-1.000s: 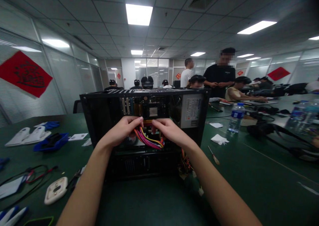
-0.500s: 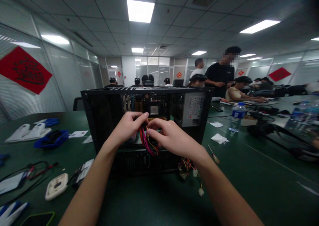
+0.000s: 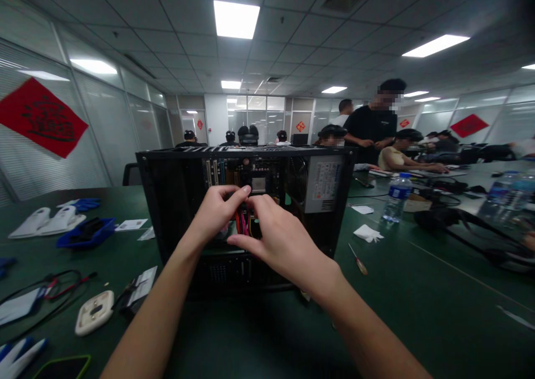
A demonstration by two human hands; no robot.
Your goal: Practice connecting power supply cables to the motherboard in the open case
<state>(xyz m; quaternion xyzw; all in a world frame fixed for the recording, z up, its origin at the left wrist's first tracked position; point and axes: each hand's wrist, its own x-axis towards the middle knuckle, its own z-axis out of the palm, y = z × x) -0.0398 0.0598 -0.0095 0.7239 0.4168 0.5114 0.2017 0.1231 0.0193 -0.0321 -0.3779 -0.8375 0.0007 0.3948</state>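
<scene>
An uncovered black computer case (image 3: 167,167) stands in front of me, its inside facing me. My left hand (image 3: 215,209) is closed in a pinch at the upper end of a bundle of power cables (image 3: 243,223), coloured red, pink, yellow and black. Around the same bundle curls my right hand (image 3: 284,234), its thumb crossing in front and its fingers bent behind; the fingertips are partly hidden. Behind my hands are the motherboard (image 3: 234,170) with a square metal-topped chip (image 3: 258,185), and a silver power supply (image 3: 326,183) at the upper right.
On the left lie a blue tray (image 3: 86,234), white gloves (image 3: 45,223), a cream square piece (image 3: 95,312) and loose cables. To the right are a screwdriver (image 3: 358,259), a crumpled tissue (image 3: 368,232) and a water bottle (image 3: 396,198). Other people work at tables beyond.
My right hand has opened wider and shifted round the cables, its thumb now lower and across the bundle. The loose connectors by the case are now mostly behind my right arm.
</scene>
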